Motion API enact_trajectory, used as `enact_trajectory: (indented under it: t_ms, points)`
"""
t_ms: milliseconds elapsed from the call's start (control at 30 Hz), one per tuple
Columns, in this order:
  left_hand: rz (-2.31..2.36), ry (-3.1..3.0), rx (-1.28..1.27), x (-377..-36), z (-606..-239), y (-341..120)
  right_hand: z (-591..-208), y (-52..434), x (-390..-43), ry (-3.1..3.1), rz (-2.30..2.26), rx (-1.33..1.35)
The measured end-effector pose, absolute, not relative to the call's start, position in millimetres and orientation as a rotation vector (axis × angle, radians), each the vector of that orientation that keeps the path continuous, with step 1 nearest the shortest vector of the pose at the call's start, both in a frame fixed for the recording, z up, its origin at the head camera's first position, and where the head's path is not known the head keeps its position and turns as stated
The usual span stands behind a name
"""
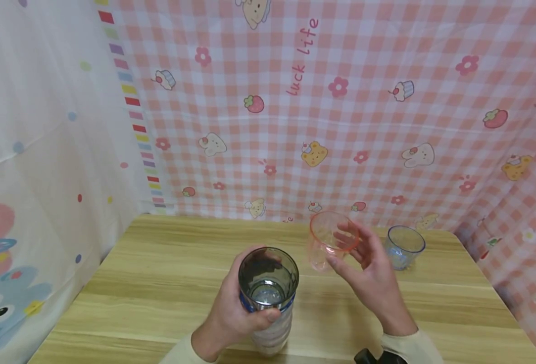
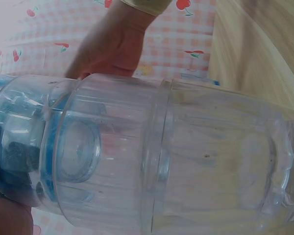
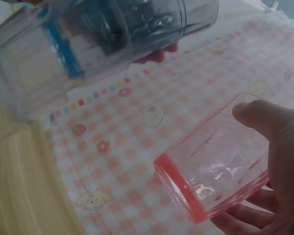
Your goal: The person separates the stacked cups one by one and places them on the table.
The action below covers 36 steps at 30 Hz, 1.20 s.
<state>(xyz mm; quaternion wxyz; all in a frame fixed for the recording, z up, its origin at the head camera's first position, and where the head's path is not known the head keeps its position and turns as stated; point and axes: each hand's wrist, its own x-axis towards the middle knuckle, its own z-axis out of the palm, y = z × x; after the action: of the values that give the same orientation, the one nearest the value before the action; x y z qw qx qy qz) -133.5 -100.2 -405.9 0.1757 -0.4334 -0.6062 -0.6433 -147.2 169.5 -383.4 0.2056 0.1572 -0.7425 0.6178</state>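
Left hand (image 1: pixel 231 308): fingers wrapped around stack of clear cups (image 1: pixel 268 298), held above wooden table (image 1: pixel 158 283). Right hand (image 1: pixel 368 273): fingers curled around pink cup (image 1: pixel 331 242), lifted beside stack. Blue cup (image 1: pixel 401 247) stands behind.

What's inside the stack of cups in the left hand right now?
The stack of cups holds nested clear cups, a blue-rimmed one near the top and a dark one innermost. Their number is unclear. Whether anything lies at the bottom is hidden.

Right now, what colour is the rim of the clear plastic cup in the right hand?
Red-orange on the clear plastic cup; the right wrist view shows it best.
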Motion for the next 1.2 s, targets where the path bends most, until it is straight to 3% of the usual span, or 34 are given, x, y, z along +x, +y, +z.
enact_trajectory:
  t_ms: [1200]
  points:
    - [-1.839, -1.736, -1.221, -132.4, -406.3, -100.1, -449.9, 201.1, -189.8, -2.296, 1.837, -0.13]
